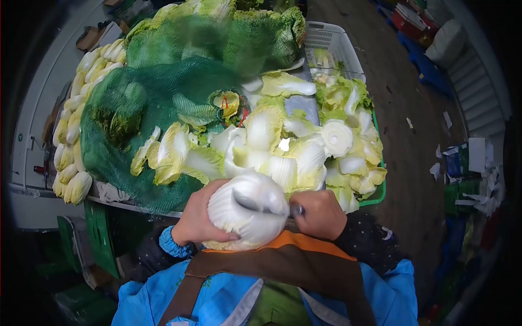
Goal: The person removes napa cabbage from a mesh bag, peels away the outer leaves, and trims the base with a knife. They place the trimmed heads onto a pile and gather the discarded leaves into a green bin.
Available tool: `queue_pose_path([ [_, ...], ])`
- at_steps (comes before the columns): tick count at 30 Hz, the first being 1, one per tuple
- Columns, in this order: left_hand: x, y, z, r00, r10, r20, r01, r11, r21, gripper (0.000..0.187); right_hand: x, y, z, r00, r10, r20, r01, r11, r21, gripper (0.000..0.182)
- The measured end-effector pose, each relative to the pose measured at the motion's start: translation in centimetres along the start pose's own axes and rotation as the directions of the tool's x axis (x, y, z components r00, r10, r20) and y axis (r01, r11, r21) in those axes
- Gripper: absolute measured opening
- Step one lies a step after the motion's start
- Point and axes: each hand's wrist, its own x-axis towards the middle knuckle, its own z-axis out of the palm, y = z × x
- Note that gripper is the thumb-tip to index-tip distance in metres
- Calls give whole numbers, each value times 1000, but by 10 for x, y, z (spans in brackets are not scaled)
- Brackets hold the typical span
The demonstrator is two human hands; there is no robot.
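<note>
A napa cabbage (pixel 247 228) is held against the apron at my front, its pale base turned toward my right hand. My left hand (pixel 198 217) is wrapped round its left side, thumb lying along the near face. My right hand (pixel 321 214) is closed on a knife (pixel 297 209) at the cabbage's right end. Only the dark end of the handle shows clearly; a grey, blurred shape across the base looks like the blade. Just beyond the cabbage lie loose trimmed outer leaves (pixel 283 168) and a round cut stem end (pixel 337 137).
Green mesh sacks (pixel 163 81) of cabbages cover the table's left and back. Trimmed cabbages (pixel 73 130) are stacked at the far left. At the right, leaves fill a green-rimmed crate (pixel 383 185); a white basket (pixel 345 46) stands behind. Beyond is the floor (pixel 402 114).
</note>
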Motion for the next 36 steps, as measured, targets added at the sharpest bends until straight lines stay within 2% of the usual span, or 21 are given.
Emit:
queue_pose_path([
  [5, -2, -10, 4, 1000, -8, 5, 8, 1000, -5, 91, -1, 19, 14, 994, 105, -39, -105, 994, 8, 7],
  [7, -2, -13, 6, 996, -86, -12, 85, 993, -83, 95, 3, 22, 11, 978, 196, 65, -195, 981, -22, 9],
  [8, -3, -11, 6, 997, -82, -10, 81, 993, -84, 95, -5, 50, 19, 978, 198, 62, -197, 980, -26, 9],
  [10, -6, -6, 1, 995, 69, 68, -70, 998, 2, 98, -27, 126, 47, 898, 418, 139, -382, 896, -226, 12],
  [12, -7, -11, -2, 998, 48, 30, -47, 998, -43, 100, -30, 87, 19, 827, 551, 111, -539, 834, -118, 16],
  [13, -19, -14, -1, 1000, -11, 7, 12, 996, -92, 103, -37, 87, 22, 889, 451, 76, -441, 890, -118, 17],
  [14, -26, -14, 0, 1000, -30, 5, 30, 995, -91, 103, -37, 73, 24, 887, 452, 92, -443, 890, -107, 17],
  [15, -23, -14, -1, 1000, -8, -18, 6, 994, -110, 104, -28, 57, 16, 859, 485, 164, -511, 832, 217, 20],
  [16, -19, -15, -3, 999, 20, -45, -25, 991, -131, 105, -17, 37, 6, 838, 487, 248, -541, 674, 503, 28],
  [18, -14, -19, -7, 996, 35, -80, -43, 993, -111, 106, 10, -8, -9, 885, 306, 351, -440, 304, 845, 52],
  [21, 18, -19, -24, 993, 100, -57, -106, 988, -109, 97, 32, -33, 5, 876, 291, 385, -462, 277, 842, 65],
  [22, 32, -13, -29, 991, 114, -67, -121, 987, -105, 97, 38, -32, 1, 882, 283, 377, -454, 293, 841, 65],
  [25, 70, -9, -15, 939, 341, -51, -345, 935, -89, 106, 51, -23, -17, 945, 324, 52, -208, 469, 859, 64],
  [26, 77, -19, -6, 931, 359, -59, -363, 927, -90, 106, 53, -13, -18, 948, 316, 44, -202, 487, 850, 64],
  [28, 86, -40, 15, 963, 267, -31, -268, 945, -186, 110, 52, 18, -8, 915, 398, 74, -309, 568, 762, 61],
  [29, 88, -50, 20, 958, 285, 12, -278, 942, -186, 98, 48, 40, 17, 946, 320, -55, -163, 616, 771, 57],
  [30, 90, -52, 24, 959, 283, 13, -275, 941, -199, 98, 42, 46, 26, 940, 342, -3, -231, 641, 732, 54],
  [32, 85, -41, 33, 987, 136, -90, -156, 950, -270, 77, 39, 33, 41, 942, 292, -167, -116, 747, 654, 47],
  [34, 81, -19, 49, 915, 117, -386, -156, 985, -71, 35, 40, 5, 47, 874, 439, -207, -268, 792, 548, 39],
  [35, 81, -28, 54, 893, 128, -432, -157, 987, -33, 29, 45, 3, 51, 857, 391, -335, -259, 890, 376, 35],
  [36, 81, -40, 59, 865, 152, -479, -165, 986, 15, 24, 48, 11, 58, 844, 414, -342, -302, 893, 335, 35],
])
